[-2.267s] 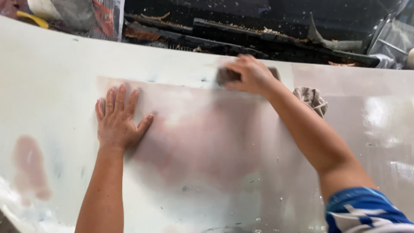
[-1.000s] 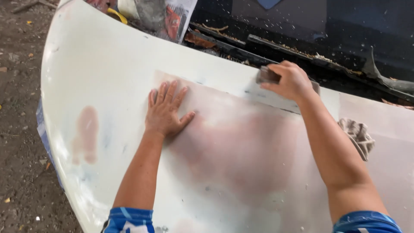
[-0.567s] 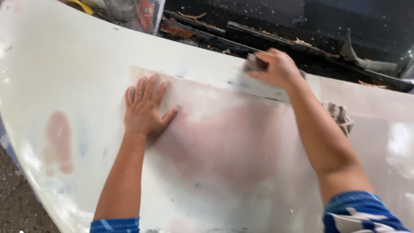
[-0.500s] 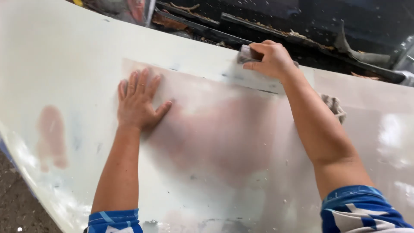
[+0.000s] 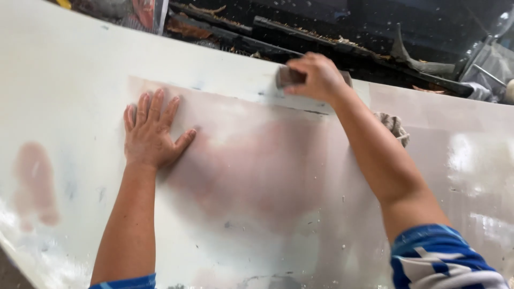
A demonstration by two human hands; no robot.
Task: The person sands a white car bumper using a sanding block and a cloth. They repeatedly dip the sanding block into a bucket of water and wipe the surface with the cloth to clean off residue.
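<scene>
I clench my right hand (image 5: 316,77) on the dark sanding block (image 5: 289,76), pressing flat along the white car hood's (image 5: 80,80) far edge, left hand (image 5: 150,134) splayed open, bracing.

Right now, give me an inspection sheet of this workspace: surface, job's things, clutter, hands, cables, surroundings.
Surface: white car hood, dull pinkish sanded patch mid-panel, smaller pink spot at left, wet specks and gloss at right.
Job's things: dark sanding block at the patch's upper edge.
Clutter: crumpled grey rag on the hood beside the right forearm.
Hands: left hand flat on the hood, fingers spread; right hand gripping the block.
Cables: nothing seen.
Surroundings: dark cowl and wiper area with dry leaves; windshield beyond; plastic sheeting at far right.
</scene>
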